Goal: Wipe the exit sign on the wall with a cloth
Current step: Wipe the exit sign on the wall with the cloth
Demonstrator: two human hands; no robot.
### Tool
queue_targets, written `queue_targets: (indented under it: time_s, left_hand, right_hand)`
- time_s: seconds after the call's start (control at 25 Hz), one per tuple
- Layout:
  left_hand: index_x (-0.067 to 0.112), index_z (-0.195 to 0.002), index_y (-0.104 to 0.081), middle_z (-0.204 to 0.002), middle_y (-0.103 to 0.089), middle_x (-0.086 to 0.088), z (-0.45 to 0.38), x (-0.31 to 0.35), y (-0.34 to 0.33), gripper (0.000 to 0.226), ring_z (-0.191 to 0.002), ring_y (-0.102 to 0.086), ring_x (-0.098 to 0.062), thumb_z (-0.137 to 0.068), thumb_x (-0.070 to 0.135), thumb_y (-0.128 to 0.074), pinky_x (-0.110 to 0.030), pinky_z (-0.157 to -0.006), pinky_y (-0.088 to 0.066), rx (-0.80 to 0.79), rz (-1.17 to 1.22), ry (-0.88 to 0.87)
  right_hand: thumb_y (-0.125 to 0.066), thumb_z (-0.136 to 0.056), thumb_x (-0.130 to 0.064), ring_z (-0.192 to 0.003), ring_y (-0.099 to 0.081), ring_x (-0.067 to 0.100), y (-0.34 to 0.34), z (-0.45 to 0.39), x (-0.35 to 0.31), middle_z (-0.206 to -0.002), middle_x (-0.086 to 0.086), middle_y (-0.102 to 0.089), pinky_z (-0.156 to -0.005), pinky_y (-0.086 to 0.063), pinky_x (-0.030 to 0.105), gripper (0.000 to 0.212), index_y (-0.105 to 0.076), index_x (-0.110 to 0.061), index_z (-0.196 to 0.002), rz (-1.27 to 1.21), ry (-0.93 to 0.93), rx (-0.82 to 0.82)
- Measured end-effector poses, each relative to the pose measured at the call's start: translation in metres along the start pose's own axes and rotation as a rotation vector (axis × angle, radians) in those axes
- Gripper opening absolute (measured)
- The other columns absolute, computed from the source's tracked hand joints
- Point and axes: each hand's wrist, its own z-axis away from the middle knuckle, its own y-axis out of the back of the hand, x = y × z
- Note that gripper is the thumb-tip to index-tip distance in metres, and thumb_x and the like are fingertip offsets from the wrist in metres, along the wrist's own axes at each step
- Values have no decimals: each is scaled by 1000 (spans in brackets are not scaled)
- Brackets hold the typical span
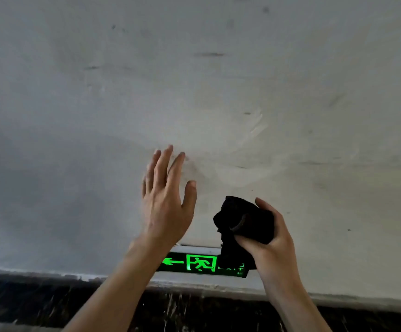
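Note:
A lit green exit sign (194,263) with an arrow and a running figure is mounted low on the pale wall (194,92). My right hand (270,240) grips a bunched black cloth (245,224) just above the sign's right end, and a hanging fold of the cloth covers part of the lettering. My left hand (166,200) is raised with fingers spread, flat against or very close to the wall above the sign's left end. It holds nothing.
Below the sign runs a pale ledge (51,274), then a dark marbled skirting (39,305) along the wall's foot. The wall carries scuffs and smears above the hands.

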Motion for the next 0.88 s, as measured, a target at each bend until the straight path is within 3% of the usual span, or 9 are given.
queue_targets:
  time_s: [0.16,0.28,0.44,0.52,0.6,0.68,0.76,0.88]
  left_hand:
    - [3,-146,-41,-157,-33,-17,-11,-59,-38,57,-146,-22,-34,-94,24,-50,-49,-120,-14,145,-258,-373]
    - [5,-149,-35,-156,-32,-16,-24,-103,-57,60,-145,-23,-34,-95,27,-51,-53,-119,-12,211,-430,-561]
    - [6,-153,-26,-157,-31,-16,-45,-134,-71,64,-146,-18,-33,-99,37,-42,-48,-121,0,268,-542,-667]
    - [7,-153,-26,-156,-33,-15,-50,-142,-79,64,-146,-19,-32,-100,41,-36,-49,-121,0,341,-591,-696]
    - [7,-153,-28,-155,-35,-15,-54,-146,-83,64,-145,-22,-32,-99,42,-34,-50,-121,-4,398,-607,-732]
    - [7,-152,-30,-154,-38,-15,-56,-148,-83,65,-144,-25,-32,-97,42,-35,-52,-120,-8,432,-592,-756]
    - [7,-151,-33,-152,-42,-15,-55,-146,-82,65,-143,-28,-32,-96,41,-38,-53,-119,-12,447,-576,-771]
    - [7,-149,-37,-150,-46,-14,-54,-144,-83,63,-142,-30,-31,-94,40,-39,-54,-117,-17,465,-556,-780]
  right_hand:
    - [-82,-64,-2,-91,-69,4,4,1,72,-99,-18,-73,-68,-56,17,66,-63,-52,-103,8,50,14]
    - [-79,-65,3,-86,-68,-2,3,1,122,-94,-23,-72,-65,-53,15,62,-65,-50,-95,123,106,62]
    - [-73,-66,4,-78,-63,-11,-24,-4,170,-86,-26,-69,-55,-44,2,59,-60,-47,-92,270,212,87]
    - [-74,-68,-5,-87,-59,-11,-53,-9,185,-88,-23,-68,-65,-42,-1,54,-57,-46,-97,403,366,56]
    - [-79,-67,-13,-96,-53,-6,-84,-14,200,-99,-18,-64,-83,-41,5,47,-61,-29,-107,579,569,21]
    - [-76,-65,-17,-103,-50,10,-114,-17,217,-106,-5,-66,-90,-39,23,48,-62,-19,-110,755,763,-14]
    - [-71,-60,-22,-103,-48,21,-138,-17,232,-112,0,-64,-87,-35,33,50,-64,-19,-109,929,883,-53]
    - [-71,-56,-25,-95,-53,22,-170,-13,251,-105,-1,-68,-81,-42,32,54,-68,-19,-109,1178,849,-230]
